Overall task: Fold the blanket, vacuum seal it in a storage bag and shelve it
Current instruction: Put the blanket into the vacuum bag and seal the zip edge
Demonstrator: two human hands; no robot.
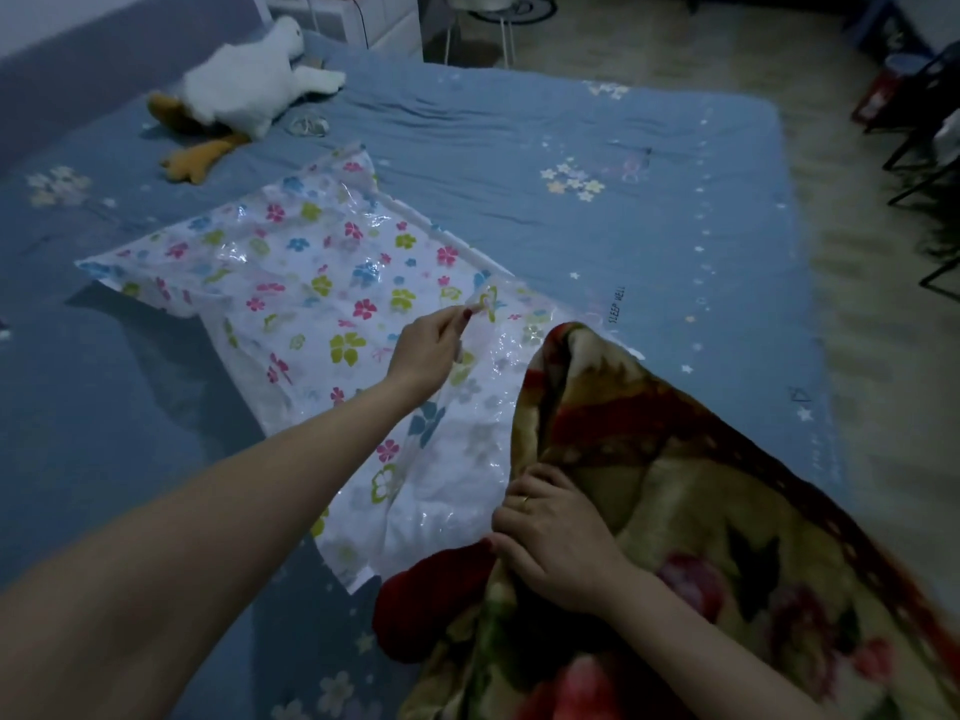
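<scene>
Dim bedroom, head-cam view looking down over a bed (519, 127) w/ a blue sheet printed w/ small pale flowers and stars. A clear plastic storage bag (311, 283) w/ pink, blue and green flower print lies flat and crinkled across the middle of the bed, running diagonally from upper left toward lower centre.

Left hand (431, 345), arm stretched out from lower left, pinches the bag's top layer near its right edge between thumb and fingertips and holds that bit of plastic raised off the layer below.

Right hand (550, 537) at lower centre, fingers curled, grips a bunched fold of the blanket (701, 511). A ring shows on one finger. The blanket is thick and fleecy, tan w/ red and dark flower pattern; it is heaped at lower right, on the bed's near corner, its upper edge lying over the bag's right end. Whether any part is inside the bag can't be told.

Far left, near the head of the bed, a white plush duck (244, 85) w/ orange feet lies on its side, well apart from the bag. Just right of it sits a small clear crumpled item, too dim to identify. Beyond the bed: white furniture legs; dark chair frames at far right.
</scene>
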